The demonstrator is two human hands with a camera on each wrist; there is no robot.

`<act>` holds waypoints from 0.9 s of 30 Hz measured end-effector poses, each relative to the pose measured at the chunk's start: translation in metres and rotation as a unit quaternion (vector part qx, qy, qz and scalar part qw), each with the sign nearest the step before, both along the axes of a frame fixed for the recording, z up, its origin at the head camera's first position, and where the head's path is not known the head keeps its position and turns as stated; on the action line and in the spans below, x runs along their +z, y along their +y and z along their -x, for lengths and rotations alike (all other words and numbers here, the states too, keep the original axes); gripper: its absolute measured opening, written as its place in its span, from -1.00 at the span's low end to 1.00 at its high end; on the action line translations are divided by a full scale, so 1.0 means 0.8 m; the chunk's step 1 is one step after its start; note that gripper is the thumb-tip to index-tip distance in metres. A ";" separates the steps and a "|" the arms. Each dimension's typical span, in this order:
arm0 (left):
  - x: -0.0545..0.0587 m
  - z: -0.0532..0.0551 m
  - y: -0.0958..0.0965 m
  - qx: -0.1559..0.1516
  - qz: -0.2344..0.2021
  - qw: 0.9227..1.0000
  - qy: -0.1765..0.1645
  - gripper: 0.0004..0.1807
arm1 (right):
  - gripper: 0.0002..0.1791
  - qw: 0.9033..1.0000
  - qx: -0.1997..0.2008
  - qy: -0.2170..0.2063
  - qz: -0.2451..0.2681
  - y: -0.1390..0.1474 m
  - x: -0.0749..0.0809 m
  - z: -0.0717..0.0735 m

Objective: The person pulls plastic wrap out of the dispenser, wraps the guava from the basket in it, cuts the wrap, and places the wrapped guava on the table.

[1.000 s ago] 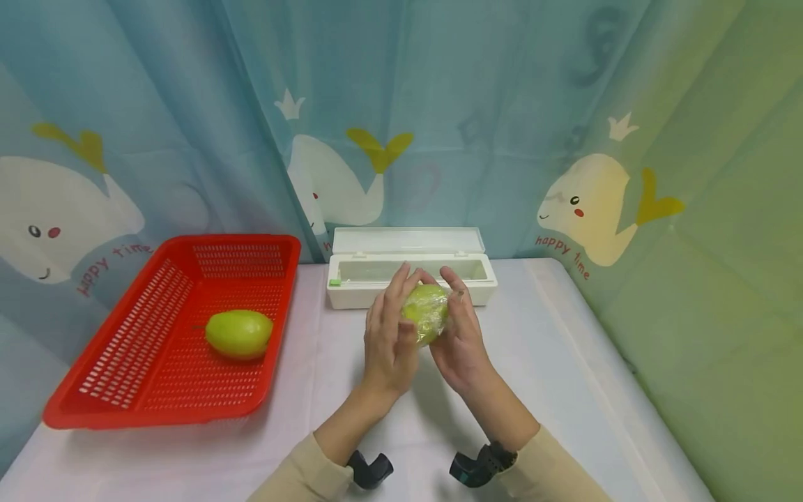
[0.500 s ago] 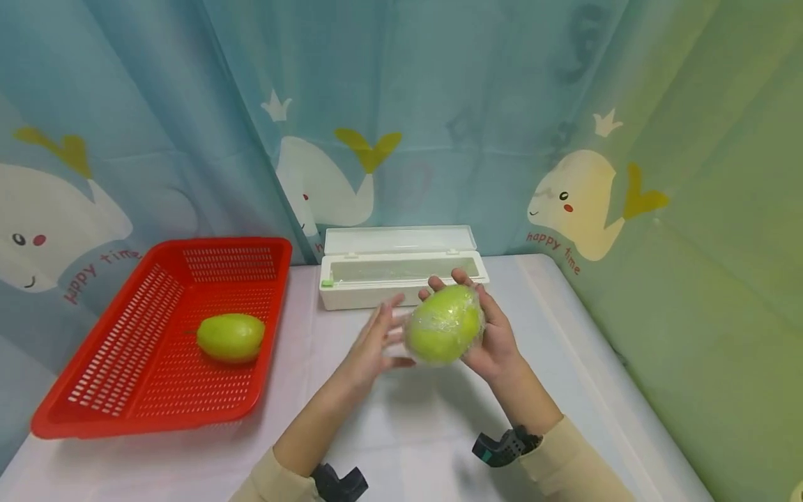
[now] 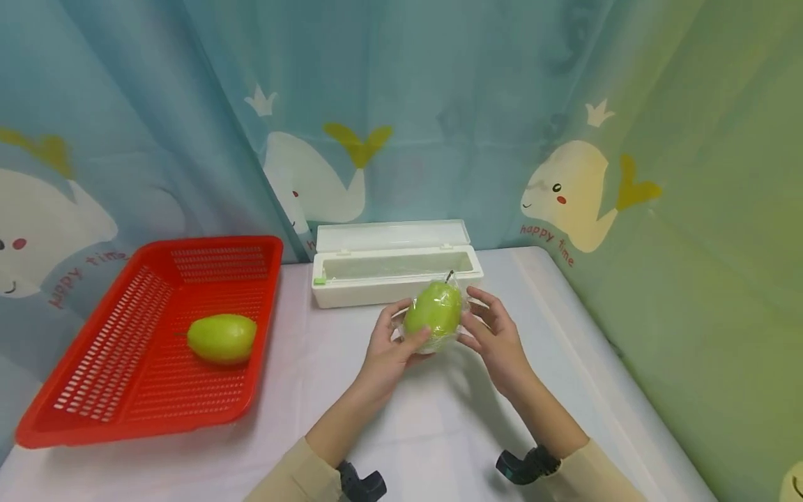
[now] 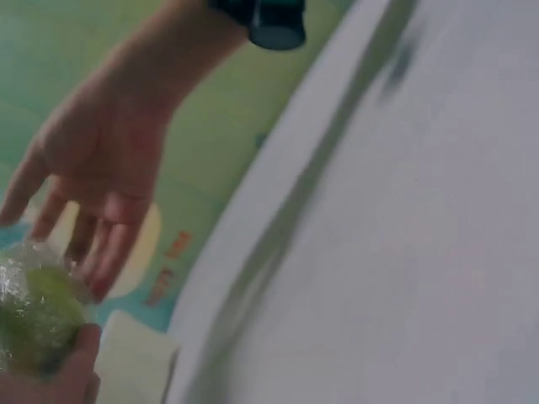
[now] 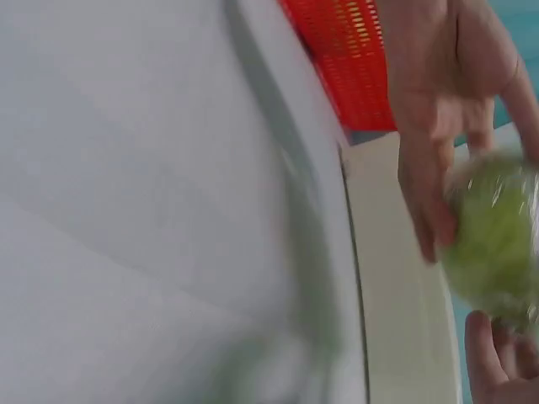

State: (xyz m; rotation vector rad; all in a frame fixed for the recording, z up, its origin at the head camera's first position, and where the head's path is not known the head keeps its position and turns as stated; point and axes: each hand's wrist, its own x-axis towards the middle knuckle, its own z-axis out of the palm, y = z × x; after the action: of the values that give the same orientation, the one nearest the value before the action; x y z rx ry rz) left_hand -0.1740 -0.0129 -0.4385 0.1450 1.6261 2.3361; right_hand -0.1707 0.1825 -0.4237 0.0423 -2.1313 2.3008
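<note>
A green pear [image 3: 434, 312] wrapped in clear cling film is held above the table, its dark stem pointing up. My left hand [image 3: 387, 353] grips it from the left, with the thumb across its front and fingers behind. To the right of the pear, my right hand [image 3: 495, 341] has loosely bent fingers at the film's edge; contact is hard to tell. In the left wrist view the right hand's fingers [image 4: 105, 252] stretch down beside the wrapped pear [image 4: 42, 311]. The right wrist view shows the left hand [image 5: 438, 101] with its fingers along the pear [image 5: 493, 236].
A white cling film dispenser [image 3: 389, 289] with its lid raised stands at the back of the table [image 3: 433, 446]. On the left, a red plastic basket [image 3: 157, 411] contains another green pear [image 3: 222, 339]. Curtains [image 3: 414, 104] with whale prints hang behind and on the right.
Both hands first cupped the wrapped pear; then the right hand held it while the left came away. Now the left hand grips it, stem turned up, and the right has loosened.
</note>
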 end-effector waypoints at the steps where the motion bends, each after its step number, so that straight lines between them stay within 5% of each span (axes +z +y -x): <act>1: -0.003 0.002 0.007 0.004 0.017 1.000 0.008 -0.24 | -0.40 1.000 -0.004 0.007 -0.016 0.004 -0.002 -0.001; 6: -0.017 0.012 0.039 -0.011 0.113 0.991 0.063 -0.19 | -0.43 0.997 -0.044 0.014 -0.056 0.029 -0.011 0.003; 13: -0.024 0.033 0.079 -0.057 0.227 0.960 0.155 -0.10 | -0.45 0.990 -0.076 -0.042 -0.113 0.082 -0.010 0.019; 20: -0.036 0.063 0.125 -0.096 0.195 0.968 0.123 0.00 | -0.40 0.984 -0.083 -0.087 -0.134 0.123 -0.001 0.048; 27: -0.047 0.076 0.171 -0.065 0.220 0.967 0.113 -0.18 | -0.44 0.975 -0.082 -0.116 -0.173 0.152 -0.010 0.073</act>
State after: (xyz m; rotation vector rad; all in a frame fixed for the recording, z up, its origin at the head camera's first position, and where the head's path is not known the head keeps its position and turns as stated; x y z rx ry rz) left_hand -0.2345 0.1240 -0.4758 0.4197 2.1301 1.8627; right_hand -0.2295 0.3042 -0.4320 -0.4054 -2.5140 1.9029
